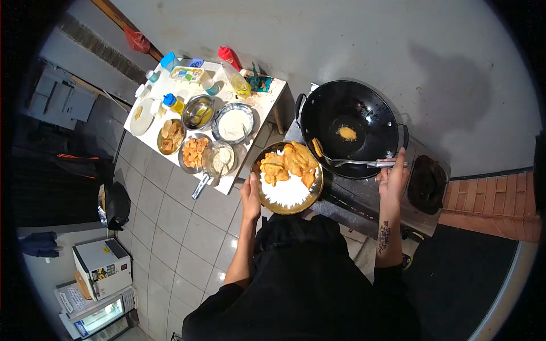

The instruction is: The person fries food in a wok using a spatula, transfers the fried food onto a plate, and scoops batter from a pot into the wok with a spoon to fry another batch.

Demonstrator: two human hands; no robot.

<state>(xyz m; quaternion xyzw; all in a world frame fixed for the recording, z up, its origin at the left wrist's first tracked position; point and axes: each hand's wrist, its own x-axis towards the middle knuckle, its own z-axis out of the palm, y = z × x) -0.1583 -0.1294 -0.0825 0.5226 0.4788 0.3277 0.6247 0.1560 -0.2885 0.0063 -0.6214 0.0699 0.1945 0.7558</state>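
Observation:
My left hand (250, 197) grips the left rim of a round metal plate (291, 211). Several golden fried pieces (297, 159) lie on its upper half; the lower part shows bright white. In my right hand (392, 177) is the handle of a metal spatula (355, 163), reaching across the near side of a black wok (375, 105). At the spatula's far end a fried piece (317, 147) rests by the wok's left rim, next to the plate. Another small fried piece (347, 133) sits in the wok's bottom, in what looks like oil.
The wok stands on a metal stove (347, 207) with a second dark burner (427, 184) at right. A white table (227, 183) at left holds bowls of batter (234, 124) and cut pieces (194, 152), a saucepan (218, 159) and bottles. Grey wall rises behind the stove.

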